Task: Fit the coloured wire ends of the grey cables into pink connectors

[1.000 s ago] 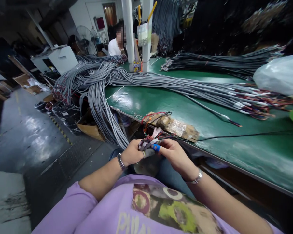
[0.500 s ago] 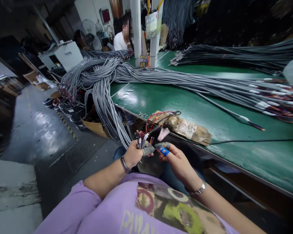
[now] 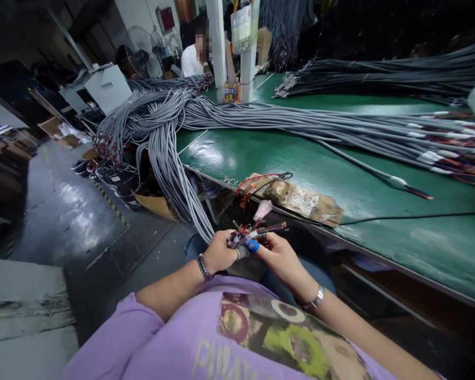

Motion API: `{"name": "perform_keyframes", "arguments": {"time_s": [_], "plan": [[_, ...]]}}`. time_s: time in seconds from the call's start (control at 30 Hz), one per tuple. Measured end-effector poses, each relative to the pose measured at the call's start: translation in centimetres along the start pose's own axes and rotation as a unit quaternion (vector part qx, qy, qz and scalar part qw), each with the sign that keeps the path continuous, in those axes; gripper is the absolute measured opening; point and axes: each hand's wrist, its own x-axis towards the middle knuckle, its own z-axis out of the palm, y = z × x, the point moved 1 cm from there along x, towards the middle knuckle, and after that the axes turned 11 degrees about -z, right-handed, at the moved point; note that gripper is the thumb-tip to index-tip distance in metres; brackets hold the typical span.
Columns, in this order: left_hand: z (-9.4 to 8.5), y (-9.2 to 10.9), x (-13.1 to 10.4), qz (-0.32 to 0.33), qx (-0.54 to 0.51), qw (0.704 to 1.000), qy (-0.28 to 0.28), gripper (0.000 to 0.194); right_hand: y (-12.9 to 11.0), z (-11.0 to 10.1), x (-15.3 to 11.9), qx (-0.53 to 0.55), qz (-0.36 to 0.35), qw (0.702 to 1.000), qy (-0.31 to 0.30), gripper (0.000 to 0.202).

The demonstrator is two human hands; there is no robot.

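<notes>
My left hand (image 3: 220, 252) is closed round the ends of several grey cables (image 3: 186, 190), which run down to it from the pile on the bench. Thin coloured wires (image 3: 245, 230) fan out of the cable ends above my fingers. My right hand (image 3: 275, 252) is closed against the same ends, its thumb wrapped in blue tape and pressing on a cable end. Some wires stick out to the right past its fingers. Grey covers sit on some fingertips. Just beyond my hands, a taped cardboard-like block (image 3: 301, 201) with red and orange wires lies at the bench edge.
On the green bench (image 3: 237, 153) lies a long bundle of grey cables (image 3: 301, 117) with white-banded ends at right. Darker cables (image 3: 380, 76) lie behind. A white post (image 3: 217, 53) rises from the bench. A person in white (image 3: 190, 60) sits beyond. An open carton (image 3: 156, 203) stands below left.
My right hand has moved left, close against my left hand. The cable ends have tipped from upright towards the right, and their wires now spread over my right fingers.
</notes>
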Motion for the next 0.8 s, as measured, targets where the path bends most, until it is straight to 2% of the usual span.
{"name": "perform_keyframes", "arguments": {"time_s": [0.13, 0.23, 0.3, 0.4, 0.53, 0.63, 0.73, 0.8], "plan": [[0.1, 0.4, -0.2, 0.002, -0.022, 1.0, -0.008, 0.035, -0.1, 0.2, 0.0, 0.1, 0.077, 0.992, 0.011, 0.033], [0.0, 1.1, -0.5, 0.001, -0.048, 0.999, 0.007, 0.038, -0.3, 0.6, -0.2, 0.223, 0.154, 0.963, 0.015, 0.034], [-0.1, 1.4, -0.6, -0.003, -0.054, 0.998, 0.015, 0.039, -0.3, 0.8, -0.3, 0.265, 0.183, 0.946, 0.02, 0.035], [-0.2, 1.2, -0.6, -0.019, -0.041, 0.999, -0.011, 0.039, -0.2, 0.9, -0.3, 0.229, 0.148, 0.962, 0.02, 0.033], [-0.5, 0.7, -0.5, -0.042, -0.015, 0.998, -0.054, 0.039, -0.5, 0.9, -0.1, 0.093, 0.053, 0.994, 0.0, 0.033], [-0.8, 0.6, -0.5, -0.024, -0.05, 0.998, -0.018, 0.037, -0.8, 0.8, 0.1, 0.062, 0.042, 0.997, 0.009, 0.035], [-1.0, 0.7, -0.6, 0.002, -0.077, 0.996, 0.041, 0.034, -0.7, 0.9, 0.0, 0.081, 0.059, 0.995, 0.031, 0.037], [-1.0, 0.9, -0.6, 0.018, -0.087, 0.994, 0.061, 0.033, -0.5, 0.9, -0.2, 0.104, 0.066, 0.992, 0.039, 0.037]]}}
